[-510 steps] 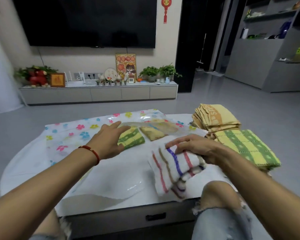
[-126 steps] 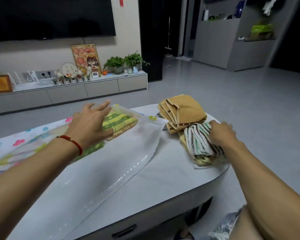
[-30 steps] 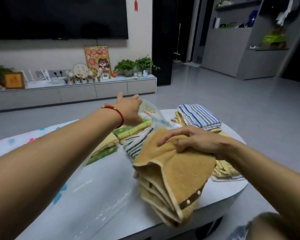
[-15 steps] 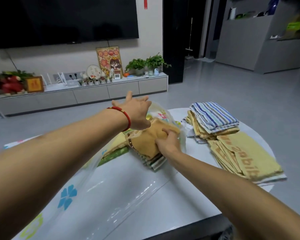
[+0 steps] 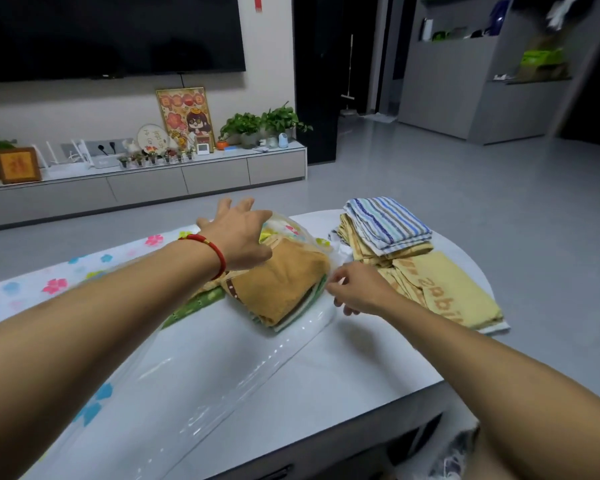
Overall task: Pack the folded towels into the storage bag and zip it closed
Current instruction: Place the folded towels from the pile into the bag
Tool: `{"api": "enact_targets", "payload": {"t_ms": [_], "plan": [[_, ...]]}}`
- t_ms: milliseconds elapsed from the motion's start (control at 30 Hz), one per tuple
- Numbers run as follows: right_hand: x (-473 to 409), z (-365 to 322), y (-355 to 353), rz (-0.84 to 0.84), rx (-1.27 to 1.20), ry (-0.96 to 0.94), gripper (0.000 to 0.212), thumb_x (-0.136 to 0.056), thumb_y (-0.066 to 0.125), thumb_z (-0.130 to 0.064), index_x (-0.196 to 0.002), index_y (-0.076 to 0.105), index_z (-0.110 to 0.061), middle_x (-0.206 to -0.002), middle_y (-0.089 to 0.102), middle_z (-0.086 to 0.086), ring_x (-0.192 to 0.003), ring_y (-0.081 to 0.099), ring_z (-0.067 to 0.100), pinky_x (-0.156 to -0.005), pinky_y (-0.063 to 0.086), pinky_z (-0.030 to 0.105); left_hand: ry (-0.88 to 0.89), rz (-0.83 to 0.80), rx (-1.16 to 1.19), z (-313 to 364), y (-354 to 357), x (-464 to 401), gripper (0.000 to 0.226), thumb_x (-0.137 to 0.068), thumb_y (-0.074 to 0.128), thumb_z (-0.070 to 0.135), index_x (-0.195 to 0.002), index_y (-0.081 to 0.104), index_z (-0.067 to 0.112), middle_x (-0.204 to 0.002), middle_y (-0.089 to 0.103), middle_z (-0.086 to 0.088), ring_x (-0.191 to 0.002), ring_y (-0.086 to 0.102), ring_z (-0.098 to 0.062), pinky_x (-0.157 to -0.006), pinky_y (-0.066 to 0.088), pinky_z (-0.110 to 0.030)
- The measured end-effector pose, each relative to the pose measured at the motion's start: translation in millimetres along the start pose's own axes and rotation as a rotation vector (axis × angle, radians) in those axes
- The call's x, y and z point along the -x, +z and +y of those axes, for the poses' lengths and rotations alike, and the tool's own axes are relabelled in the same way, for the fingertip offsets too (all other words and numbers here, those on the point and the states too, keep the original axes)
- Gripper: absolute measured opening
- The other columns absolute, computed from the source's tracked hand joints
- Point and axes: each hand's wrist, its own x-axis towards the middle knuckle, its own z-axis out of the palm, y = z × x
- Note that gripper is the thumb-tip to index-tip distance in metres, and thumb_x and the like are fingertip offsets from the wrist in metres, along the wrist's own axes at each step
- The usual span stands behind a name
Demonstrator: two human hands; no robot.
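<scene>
A clear storage bag (image 5: pixel 201 372) with a flower print lies across the white table (image 5: pixel 361 368). Inside its open end sits a folded brown towel (image 5: pixel 281 282) on top of green and striped towels. My left hand (image 5: pixel 239 237) lifts the bag's upper flap above that towel, fingers spread. My right hand (image 5: pixel 357 289) is at the bag's opening edge beside the brown towel, fingertips pinched on the plastic. To the right a stack of folded towels waits: a blue-striped towel (image 5: pixel 388 223) on top and a yellow towel (image 5: pixel 444 292) nearer me.
The table's rounded right edge (image 5: pixel 478 271) lies just past the towel stack. Grey floor surrounds the table. A low TV cabinet (image 5: pixel 146 181) with plants and frames stands against the far wall.
My right hand has come out of the bag, leaving the brown towel inside, and now pinches the bag's edge. My left hand still holds the flap up.
</scene>
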Motion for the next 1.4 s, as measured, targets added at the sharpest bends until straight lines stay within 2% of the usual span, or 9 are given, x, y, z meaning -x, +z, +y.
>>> {"api": "enact_targets", "payload": {"t_ms": [133, 233, 333, 500, 700, 867, 1033, 1267, 1400], "plan": [[12, 57, -54, 0.274, 0.241, 0.164, 0.02, -0.088, 0.061, -0.017, -0.094, 0.08, -0.017, -0.096, 0.079, 0.009, -0.091, 0.071, 0.031, -0.078, 0.06, 0.039, 0.035, 0.015, -0.006, -1, 14, 5, 0.074, -0.086, 0.065, 0.04, -0.151, 0.03, 0.03, -0.164, 0.013, -0.005, -0.149, 0.004, -0.036, -0.109, 0.021, -0.073], [13, 106, -79, 0.369, 0.404, 0.326, 0.035, -0.096, 0.055, -0.019, -0.128, 0.07, -0.023, -0.138, 0.06, 0.014, -0.129, 0.05, 0.036, -0.104, 0.046, 0.045, 0.051, 0.03, -0.012, -2, 20, 9, 0.073, -0.086, 0.064, 0.043, -0.15, 0.031, 0.032, -0.164, 0.014, -0.006, -0.149, 0.005, -0.036, -0.108, 0.022, -0.073], [14, 143, -86, 0.236, 0.431, 0.52, 0.051, -0.1, 0.046, -0.028, -0.151, 0.042, -0.026, -0.152, 0.042, 0.02, -0.139, 0.037, 0.042, -0.112, 0.036, 0.05, 0.059, 0.04, 0.005, -2, 23, 13, 0.071, -0.086, 0.064, 0.04, -0.15, 0.032, 0.034, -0.163, 0.016, -0.007, -0.148, 0.007, -0.037, -0.109, 0.024, -0.072], [16, 157, -92, 0.259, 0.371, 0.53, 0.061, -0.095, 0.065, -0.044, -0.148, 0.039, -0.029, -0.143, 0.053, 0.017, -0.131, 0.049, 0.041, -0.105, 0.041, 0.05, 0.058, 0.032, 0.017, -1, 26, 14, 0.07, -0.085, 0.064, 0.037, -0.149, 0.034, 0.034, -0.163, 0.016, -0.008, -0.148, 0.007, -0.037, -0.11, 0.024, -0.07], [16, 146, -114, 0.162, -0.078, 0.464, 0.071, -0.079, 0.083, -0.01, -0.139, 0.053, -0.036, -0.139, 0.052, 0.011, -0.12, 0.055, 0.034, -0.089, 0.054, 0.04, 0.054, 0.038, -0.057, -3, 26, 23, 0.068, -0.083, 0.064, 0.036, -0.146, 0.038, 0.038, -0.163, 0.016, -0.006, -0.147, 0.008, -0.037, -0.106, 0.027, -0.072], [35, 128, -119, -0.038, -0.556, 0.419, 0.038, -0.082, 0.078, -0.002, -0.108, 0.08, -0.031, -0.12, 0.075, 0.012, -0.101, 0.075, 0.028, -0.069, 0.064, 0.033, 0.04, 0.051, -0.179, -25, 17, 47, 0.058, -0.083, 0.063, 0.048, -0.139, 0.049, 0.04, -0.161, 0.022, -0.006, -0.144, 0.015, -0.04, -0.104, 0.031, -0.071], [61, 77, -108, -0.206, -0.623, 0.167, 0.032, -0.085, 0.082, -0.019, -0.115, 0.078, -0.028, -0.117, 0.078, 0.006, -0.102, 0.077, 0.026, -0.083, 0.062, 0.038, -0.053, -0.017, -0.211, -65, 7, 91, 0.059, -0.08, 0.052, 0.07, -0.132, 0.057, 0.042, -0.155, 0.037, -0.003, -0.135, 0.032, -0.037, -0.099, 0.04, -0.065], [103, -57, 0, -0.588, -0.652, -0.018, 0.027, -0.091, 0.073, -0.002, -0.113, 0.076, -0.017, -0.104, 0.08, 0.01, -0.082, 0.076, 0.02, -0.062, 0.061, 0.029, -0.021, -0.024, -0.254, -107, -18, 119, 0.062, -0.082, 0.059, 0.05, -0.138, 0.048, 0.026, -0.159, 0.032, 0.01, -0.124, 0.046, -0.034, -0.09, 0.049, -0.061], [95, -125, 92, -0.375, -1.021, 0.025, 0.03, -0.094, 0.068, -0.001, -0.12, 0.073, -0.016, -0.115, 0.077, 0.021, -0.09, 0.073, 0.027, -0.073, 0.062, 0.035, -0.031, -0.008, -0.206, -107, -35, 109, 0.071, -0.078, 0.057, 0.052, -0.138, 0.048, 0.015, -0.161, 0.029, 0.004, -0.129, 0.046, -0.036, -0.097, 0.046, -0.061]]}}
